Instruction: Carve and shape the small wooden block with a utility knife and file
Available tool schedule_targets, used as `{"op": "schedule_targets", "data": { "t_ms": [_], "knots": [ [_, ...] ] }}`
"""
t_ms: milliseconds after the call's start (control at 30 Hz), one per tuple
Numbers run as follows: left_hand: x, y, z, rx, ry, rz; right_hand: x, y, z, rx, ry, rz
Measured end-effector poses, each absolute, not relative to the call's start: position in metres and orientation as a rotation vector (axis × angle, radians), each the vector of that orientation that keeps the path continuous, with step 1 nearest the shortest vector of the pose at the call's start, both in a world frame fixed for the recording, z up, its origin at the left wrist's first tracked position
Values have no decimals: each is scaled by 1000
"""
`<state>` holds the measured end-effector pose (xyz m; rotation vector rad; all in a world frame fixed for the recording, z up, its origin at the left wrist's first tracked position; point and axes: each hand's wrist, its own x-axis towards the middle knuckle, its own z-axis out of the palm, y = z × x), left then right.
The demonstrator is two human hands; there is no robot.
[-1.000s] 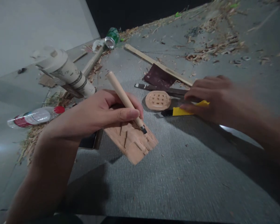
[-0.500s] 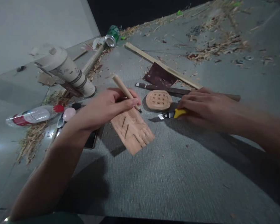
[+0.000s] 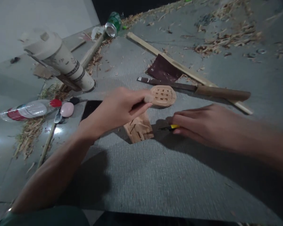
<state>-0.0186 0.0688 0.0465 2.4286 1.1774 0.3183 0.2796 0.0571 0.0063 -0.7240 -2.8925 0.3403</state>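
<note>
My left hand [image 3: 119, 110] is closed round a wooden-handled carving tool [image 3: 148, 99], of which only the butt end shows past my fingers, and over a small carved wood block [image 3: 139, 128] with dark cut lines. My right hand [image 3: 198, 125] is closed on a yellow utility knife [image 3: 170, 127], its tip pointing at the block. A round wooden piece [image 3: 163, 95] with a grid of cut holes lies just behind both hands on the grey mat [image 3: 155, 175].
A long knife with a wooden handle [image 3: 202, 91], a dark sandpaper sheet [image 3: 163, 72] and a wooden strip [image 3: 179, 67] lie behind. At left stand a paper cup [image 3: 61, 66], a plastic bottle [image 3: 28, 111], a black phone [image 3: 91, 108] and a green can [image 3: 112, 25]. Wood shavings are scattered about.
My left hand has turned the carving tool so its handle points away and has lowered over the block. My right hand has drawn the yellow knife left and toward me.
</note>
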Motion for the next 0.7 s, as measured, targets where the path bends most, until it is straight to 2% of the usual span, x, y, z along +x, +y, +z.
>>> {"op": "schedule_targets", "data": {
  "t_ms": [333,700],
  "knots": [
    [-12,68,46,2660,1226,171,270,50,-4,-821,-2937,85],
    [-8,58,44,2598,1366,211,266,47,-5,-921,-2919,93]
  ]
}}
